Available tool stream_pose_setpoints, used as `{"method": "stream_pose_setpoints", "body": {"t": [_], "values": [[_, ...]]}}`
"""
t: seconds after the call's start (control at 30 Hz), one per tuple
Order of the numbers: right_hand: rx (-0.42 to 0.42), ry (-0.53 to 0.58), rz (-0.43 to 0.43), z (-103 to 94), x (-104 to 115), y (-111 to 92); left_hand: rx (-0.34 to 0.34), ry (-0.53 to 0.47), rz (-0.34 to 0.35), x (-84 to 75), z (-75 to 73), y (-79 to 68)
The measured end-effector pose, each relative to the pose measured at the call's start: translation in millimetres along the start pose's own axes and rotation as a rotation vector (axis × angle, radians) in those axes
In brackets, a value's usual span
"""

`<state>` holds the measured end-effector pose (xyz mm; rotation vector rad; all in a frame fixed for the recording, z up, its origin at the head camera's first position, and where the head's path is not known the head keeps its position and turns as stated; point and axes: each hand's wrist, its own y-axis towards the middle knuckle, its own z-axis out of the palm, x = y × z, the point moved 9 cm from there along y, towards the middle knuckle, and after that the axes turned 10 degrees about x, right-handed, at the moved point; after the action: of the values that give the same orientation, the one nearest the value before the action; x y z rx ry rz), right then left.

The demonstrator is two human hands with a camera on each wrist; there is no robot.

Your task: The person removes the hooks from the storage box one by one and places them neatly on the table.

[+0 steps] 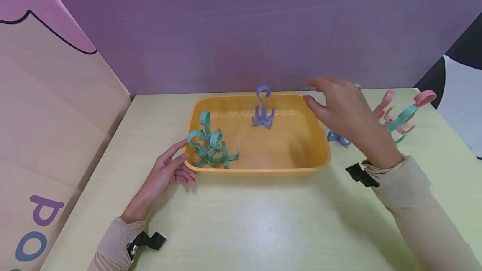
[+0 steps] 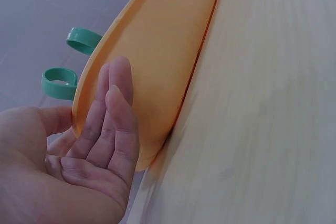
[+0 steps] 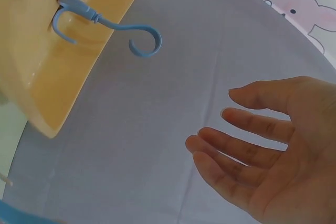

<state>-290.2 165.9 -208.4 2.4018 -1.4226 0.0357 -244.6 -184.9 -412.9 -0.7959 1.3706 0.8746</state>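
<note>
My left hand (image 1: pixel 169 170) holds the left front corner of a yellow plastic tray (image 1: pixel 263 172); in the left wrist view its fingers (image 2: pixel 118 129) lie along the outer wall, one digit at the rim. Several green multi-prong hooks (image 1: pixel 212 149) are grouped at the tray's left end. Toward the back of the tray, a blue hook (image 1: pixel 263 112) stands with its curl up. My right hand (image 1: pixel 340 108) hovers above the tray's right edge, fingers spread and empty. That blue hook (image 3: pixel 144 40) appears apart from the hand in the right wrist view.
Right of the tray, another blue hook (image 1: pixel 339 138) lies partly hidden behind the right hand. Pink hooks (image 1: pixel 425 97) and a green hook (image 1: pixel 402 118) stand at the table's right side. A purple backdrop (image 1: pixel 263 32) rises behind the pale table (image 1: pixel 244 221).
</note>
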Motion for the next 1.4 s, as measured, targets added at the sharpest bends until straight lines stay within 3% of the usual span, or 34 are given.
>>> {"method": "stream_pose_setpoints", "body": {"t": [0.33, 0.67, 1.07, 1.4], "values": [[0.055, -0.031, -0.053, 14.7, 14, 31, -0.021, 0.006, -0.004, -1.6, -0.3, -0.6], [0.075, 0.013, -0.119, 37.7, 25, 62, -0.019, -0.014, 0.004, -2.6, 2.1, -2.6], [0.297, -0.031, -0.043, 81.9, 29, 86, -0.027, -0.031, 0.013, -3.0, 2.7, -2.3], [0.237, 0.01, -0.035, 84.0, 29, 90, -0.02, -0.036, 0.01, -5.1, 5.8, 1.4]]}}
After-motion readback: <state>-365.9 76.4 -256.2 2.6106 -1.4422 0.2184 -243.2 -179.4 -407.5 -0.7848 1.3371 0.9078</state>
